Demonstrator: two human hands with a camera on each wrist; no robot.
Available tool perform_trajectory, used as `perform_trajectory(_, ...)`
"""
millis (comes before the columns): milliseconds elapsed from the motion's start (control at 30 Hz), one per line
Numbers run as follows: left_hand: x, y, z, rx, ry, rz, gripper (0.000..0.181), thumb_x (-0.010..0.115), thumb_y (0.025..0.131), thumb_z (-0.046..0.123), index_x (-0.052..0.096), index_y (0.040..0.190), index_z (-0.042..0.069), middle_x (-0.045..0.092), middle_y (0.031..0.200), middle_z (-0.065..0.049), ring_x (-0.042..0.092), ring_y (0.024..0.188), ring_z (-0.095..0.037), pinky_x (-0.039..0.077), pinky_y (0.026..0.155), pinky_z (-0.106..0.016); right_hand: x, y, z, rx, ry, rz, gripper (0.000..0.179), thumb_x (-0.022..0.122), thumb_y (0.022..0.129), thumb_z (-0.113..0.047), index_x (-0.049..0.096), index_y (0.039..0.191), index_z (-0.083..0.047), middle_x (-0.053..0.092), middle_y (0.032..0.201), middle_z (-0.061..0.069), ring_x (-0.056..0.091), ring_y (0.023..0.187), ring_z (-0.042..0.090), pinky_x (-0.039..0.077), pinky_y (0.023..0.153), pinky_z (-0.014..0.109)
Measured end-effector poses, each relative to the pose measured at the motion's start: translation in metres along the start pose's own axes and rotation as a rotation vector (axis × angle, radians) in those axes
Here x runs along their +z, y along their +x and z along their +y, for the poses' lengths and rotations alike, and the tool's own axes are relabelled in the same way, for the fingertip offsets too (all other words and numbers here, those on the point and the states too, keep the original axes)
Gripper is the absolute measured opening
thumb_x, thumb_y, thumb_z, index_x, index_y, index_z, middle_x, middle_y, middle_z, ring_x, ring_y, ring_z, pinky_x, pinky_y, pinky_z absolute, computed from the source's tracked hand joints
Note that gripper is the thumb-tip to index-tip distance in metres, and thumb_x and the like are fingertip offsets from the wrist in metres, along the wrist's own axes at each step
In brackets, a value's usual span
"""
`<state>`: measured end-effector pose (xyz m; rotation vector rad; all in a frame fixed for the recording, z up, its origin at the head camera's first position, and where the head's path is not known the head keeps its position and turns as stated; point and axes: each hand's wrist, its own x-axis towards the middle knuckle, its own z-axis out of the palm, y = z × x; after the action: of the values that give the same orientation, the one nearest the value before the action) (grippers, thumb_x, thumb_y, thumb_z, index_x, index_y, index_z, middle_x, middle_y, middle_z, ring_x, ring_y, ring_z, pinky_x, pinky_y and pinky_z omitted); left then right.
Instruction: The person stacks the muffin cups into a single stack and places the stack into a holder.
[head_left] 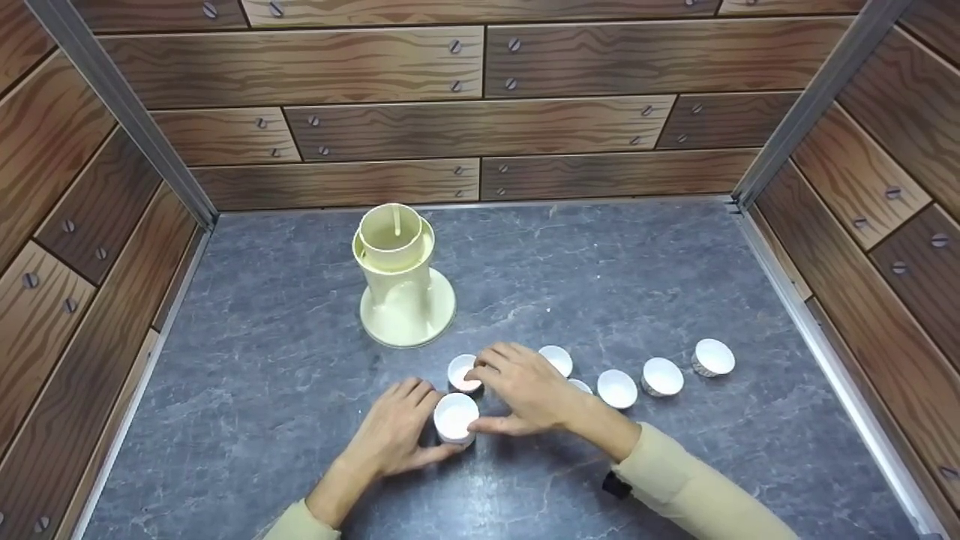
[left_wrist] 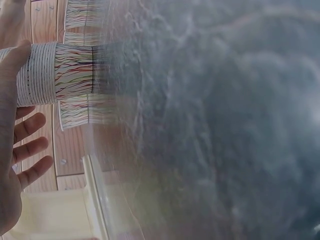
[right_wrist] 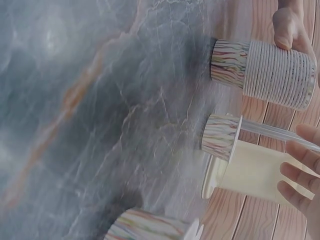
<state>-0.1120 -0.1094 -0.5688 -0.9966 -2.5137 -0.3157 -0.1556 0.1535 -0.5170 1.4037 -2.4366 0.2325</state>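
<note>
A tall stack of nested paper cups (head_left: 456, 417), white inside with coloured wavy lines outside, stands upright near the middle front. My left hand (head_left: 397, 431) holds it from the left, thumb at the near side; in the left wrist view the other fingers (left_wrist: 32, 145) stretch past the stack (left_wrist: 75, 72). My right hand (head_left: 525, 386) is at its right, the thumb by the rim. Its other fingers reach over a single paper cup (head_left: 460, 367) just behind the stack. In the right wrist view these fingers (right_wrist: 295, 175) are spread, apart from that cup (right_wrist: 220, 137).
Several more paper cups (head_left: 662, 376) stand upright in a loose row to the right, one partly hidden by the right hand. A cream cylindrical holder (head_left: 405, 307) with a round base and an inner tube stands behind the hands. Wood-patterned walls (head_left: 390, 64) enclose the grey marbled table (head_left: 262, 322).
</note>
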Motion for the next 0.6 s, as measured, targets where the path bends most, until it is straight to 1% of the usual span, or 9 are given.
perform_trajectory(133,0.0,0.0,0.001,-0.004,0.003,-0.005,0.067,0.076,0.078,0.075,0.068,0.111,0.017,0.066,0.1,0.002,0.061,0.097,-0.016,0.054,0.084,-0.034,-0.004,-0.001,0.004,0.017,0.018,-0.022,0.059,0.063,0.093,-0.069,0.069,0.123,-0.018,0.068,0.116,0.0,0.063,0.111,0.018,0.055,0.094,0.034)
perform_trajectory(300,0.001,0.0,0.001,0.0,0.01,0.002,0.068,0.078,0.076,0.074,0.067,0.11,0.017,0.067,0.099,0.002,0.062,0.096,-0.016,0.055,0.084,-0.034,-0.006,-0.001,0.01,0.04,0.024,-0.037,0.059,0.062,0.094,-0.068,0.069,0.125,-0.018,0.067,0.117,0.0,0.063,0.113,0.018,0.055,0.095,0.035)
perform_trajectory(600,0.001,0.0,0.0,0.003,-0.01,0.003,0.067,0.08,0.076,0.073,0.068,0.111,0.017,0.066,0.099,0.002,0.061,0.095,-0.016,0.055,0.084,-0.034,-0.005,0.0,0.019,0.05,0.014,-0.018,0.055,0.065,0.093,-0.066,0.069,0.122,-0.019,0.067,0.113,-0.001,0.063,0.108,0.018,0.055,0.09,0.034)
